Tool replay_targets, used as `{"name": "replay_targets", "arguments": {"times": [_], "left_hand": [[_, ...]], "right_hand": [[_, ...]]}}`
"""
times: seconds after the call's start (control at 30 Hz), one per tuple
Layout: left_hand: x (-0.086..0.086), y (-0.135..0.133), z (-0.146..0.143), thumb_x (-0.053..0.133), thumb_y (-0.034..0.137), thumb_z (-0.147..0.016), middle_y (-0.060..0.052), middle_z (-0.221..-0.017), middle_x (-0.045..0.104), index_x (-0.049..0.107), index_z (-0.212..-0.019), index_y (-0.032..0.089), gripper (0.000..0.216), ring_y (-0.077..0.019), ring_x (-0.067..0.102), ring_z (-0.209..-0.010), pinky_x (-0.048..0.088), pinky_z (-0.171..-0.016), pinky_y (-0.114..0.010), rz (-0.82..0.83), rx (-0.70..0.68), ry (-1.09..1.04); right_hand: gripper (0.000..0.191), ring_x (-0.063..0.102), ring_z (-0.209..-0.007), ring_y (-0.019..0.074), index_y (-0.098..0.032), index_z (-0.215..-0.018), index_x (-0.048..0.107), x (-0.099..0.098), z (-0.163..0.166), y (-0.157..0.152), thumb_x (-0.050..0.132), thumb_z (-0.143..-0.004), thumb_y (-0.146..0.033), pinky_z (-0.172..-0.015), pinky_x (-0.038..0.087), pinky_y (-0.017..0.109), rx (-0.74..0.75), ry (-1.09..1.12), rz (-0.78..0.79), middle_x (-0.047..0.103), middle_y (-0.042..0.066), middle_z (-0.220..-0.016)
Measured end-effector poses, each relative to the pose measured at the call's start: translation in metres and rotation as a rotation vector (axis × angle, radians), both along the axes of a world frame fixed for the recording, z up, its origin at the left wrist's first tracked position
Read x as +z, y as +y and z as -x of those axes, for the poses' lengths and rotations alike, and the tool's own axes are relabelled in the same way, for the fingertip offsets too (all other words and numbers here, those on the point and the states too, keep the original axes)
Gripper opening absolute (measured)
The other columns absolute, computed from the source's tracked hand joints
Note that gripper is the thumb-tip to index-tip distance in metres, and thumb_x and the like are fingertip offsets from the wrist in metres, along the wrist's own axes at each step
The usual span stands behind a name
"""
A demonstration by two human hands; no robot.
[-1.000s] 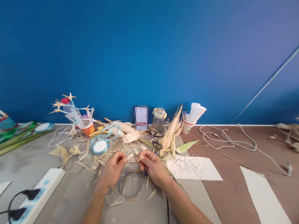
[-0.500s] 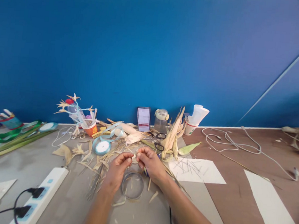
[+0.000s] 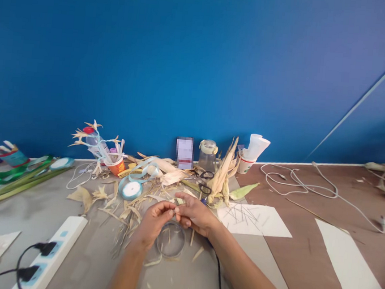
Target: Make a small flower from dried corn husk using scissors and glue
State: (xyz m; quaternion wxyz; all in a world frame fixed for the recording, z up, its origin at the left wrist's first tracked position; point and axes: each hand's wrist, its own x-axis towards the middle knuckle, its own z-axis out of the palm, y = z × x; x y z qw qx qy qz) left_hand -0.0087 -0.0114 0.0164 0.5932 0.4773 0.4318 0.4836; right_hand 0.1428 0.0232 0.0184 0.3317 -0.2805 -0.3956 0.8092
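My left hand (image 3: pixel 154 222) and my right hand (image 3: pixel 195 216) meet fingertip to fingertip over the middle of the table. Both are closed in a pinch, and what lies between the fingertips is too small and hidden to name. Just below them a thin grey ring, like a wire coil (image 3: pixel 169 256), lies flat. Scraps of dry corn husk (image 3: pixel 132 215) surround my left hand. Beyond my right hand are black-handled scissors (image 3: pixel 204 189) and a standing bunch of dry husks (image 3: pixel 222 176). A roll of light-blue ribbon (image 3: pixel 132 189) lies behind my left hand.
A white power strip (image 3: pixel 57 249) with black plugs is at left. Thin wires lie on a white sheet (image 3: pixel 273 223) at right. Along the blue wall stand a phone (image 3: pixel 184 153), a jar (image 3: pixel 207 157) and paper cups (image 3: pixel 118 167). White cable (image 3: pixel 334 193) loops farther right.
Both hands have come slightly lower and closer together, now touching at the fingertips. My right hand has turned, its index finger stretching out more. The things on the table stay put.
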Motion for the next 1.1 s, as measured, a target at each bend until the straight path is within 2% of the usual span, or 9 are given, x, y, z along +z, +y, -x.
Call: {"name": "replay_targets", "arguments": {"times": [0.27,0.37,0.47,0.53,0.6,0.8,0.87,0.97,1.1], "left_hand": [[0.009,0.000,-0.004,0.061,0.034,-0.073,0.000,-0.065,0.062,0.060,-0.070,0.018,0.017,-0.0152,0.057,-0.067,0.043,-0.070,-0.027,-0.029,0.021,0.180],[0.010,-0.001,-0.006,0.057,0.035,-0.074,-0.001,-0.064,0.060,0.057,-0.068,0.018,0.019,-0.0156,0.056,-0.067,0.043,-0.070,-0.028,-0.029,0.000,0.166],[0.006,0.000,-0.006,0.058,0.033,-0.074,0.001,-0.060,0.056,0.056,-0.065,0.017,0.018,-0.0132,0.052,-0.063,0.040,-0.066,-0.025,0.005,0.082,0.093],[0.003,0.001,-0.006,0.062,0.030,-0.070,0.003,-0.058,0.052,0.056,-0.065,0.016,0.016,-0.0106,0.047,-0.058,0.038,-0.061,-0.023,0.042,0.169,0.008],[0.001,0.003,-0.006,0.066,0.029,-0.067,0.004,-0.057,0.049,0.056,-0.066,0.016,0.017,-0.0092,0.044,-0.056,0.036,-0.059,-0.022,0.074,0.192,-0.106],[0.001,0.004,-0.007,0.068,0.027,-0.065,0.002,-0.061,0.051,0.056,-0.066,0.015,0.017,-0.0088,0.046,-0.057,0.039,-0.060,-0.023,0.126,0.156,-0.309],[0.001,0.003,-0.008,0.068,0.026,-0.066,0.002,-0.061,0.051,0.056,-0.067,0.015,0.016,-0.0089,0.046,-0.058,0.039,-0.061,-0.024,0.137,0.138,-0.334],[0.001,0.003,-0.007,0.068,0.025,-0.066,0.003,-0.060,0.051,0.057,-0.066,0.015,0.015,-0.0087,0.046,-0.057,0.038,-0.060,-0.023,0.135,0.124,-0.324],[0.003,0.001,-0.007,0.070,0.026,-0.063,0.003,-0.061,0.052,0.058,-0.069,0.016,0.017,-0.0087,0.046,-0.058,0.036,-0.059,-0.022,0.106,0.170,-0.228]], "right_hand": [[0.071,0.038,-0.032,0.0049,-0.016,-0.120,0.034,-0.001,0.002,-0.001,0.071,-0.061,-0.025,-0.038,0.027,0.017,-0.020,-0.067,0.012,0.058,-0.008,-0.050],[0.061,0.044,-0.033,0.0068,-0.017,-0.115,0.039,-0.001,0.001,0.000,0.070,-0.064,-0.031,-0.038,0.028,0.018,-0.021,-0.078,0.003,0.059,-0.007,-0.052],[0.046,0.046,-0.036,0.0078,-0.017,-0.105,0.046,0.001,-0.001,0.002,0.064,-0.069,-0.040,-0.039,0.029,0.019,-0.039,-0.088,-0.035,0.060,-0.004,-0.056],[0.035,0.044,-0.038,0.0066,-0.017,-0.098,0.051,0.002,-0.001,0.002,0.062,-0.071,-0.037,-0.041,0.029,0.020,-0.097,-0.134,-0.133,0.058,-0.004,-0.058],[0.024,0.043,-0.041,0.0065,-0.018,-0.092,0.054,0.003,0.000,0.001,0.060,-0.072,-0.030,-0.044,0.031,0.021,-0.156,-0.227,-0.286,0.055,-0.005,-0.061],[0.012,0.051,-0.072,0.0157,-0.021,-0.084,0.061,0.004,0.010,-0.009,0.055,-0.076,-0.015,-0.066,0.038,0.028,-0.350,-0.520,-0.888,0.057,0.002,-0.077],[0.012,0.050,-0.073,0.0165,-0.021,-0.077,0.061,0.005,0.011,-0.011,0.051,-0.079,-0.015,-0.069,0.037,0.029,-0.368,-0.534,-0.992,0.057,0.003,-0.075],[0.014,0.050,-0.069,0.0158,-0.021,-0.071,0.059,0.007,0.011,-0.011,0.049,-0.080,-0.016,-0.066,0.036,0.028,-0.387,-0.509,-0.993,0.056,0.002,-0.071],[0.010,0.046,-0.061,0.0135,-0.019,-0.067,0.056,0.010,0.006,-0.006,0.051,-0.076,-0.018,-0.058,0.034,0.025,-0.398,-0.511,-0.796,0.052,-0.001,-0.064]]}}
